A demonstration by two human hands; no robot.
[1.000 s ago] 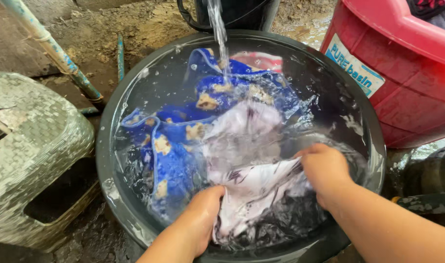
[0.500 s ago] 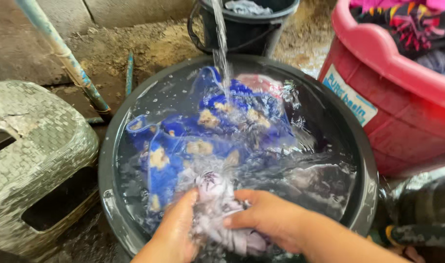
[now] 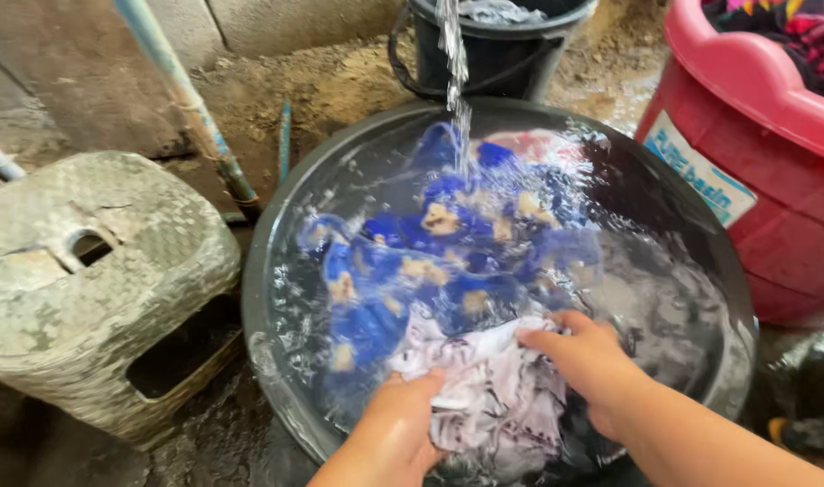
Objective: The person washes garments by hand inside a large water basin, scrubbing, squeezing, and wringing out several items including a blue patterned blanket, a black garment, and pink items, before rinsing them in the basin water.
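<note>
Left hand (image 3: 395, 431) and right hand (image 3: 586, 361): both clamped on white cloth (image 3: 497, 397) | held bunched over basin (image 3: 276, 271), under water stream (image 3: 455, 81) for wetting.

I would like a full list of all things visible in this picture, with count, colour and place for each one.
wash basin: 1, dark grey, centre, full of water
white patterned cloth: 1, white with dark marks, near side of the basin, held by both hands
blue cloth: 1, blue with yellow patches, in the water behind the white cloth
water stream: 1, clear, falling from above into the far side of the basin
bucket: 1, black, behind the basin
red tub: 1, red, right side, with colourful clothes inside
stool: 1, grey woven plastic, left of the basin
pipe: 1, pale blue, upper left
left hand: 1, gripping the white cloth
right hand: 1, gripping the white cloth
</note>
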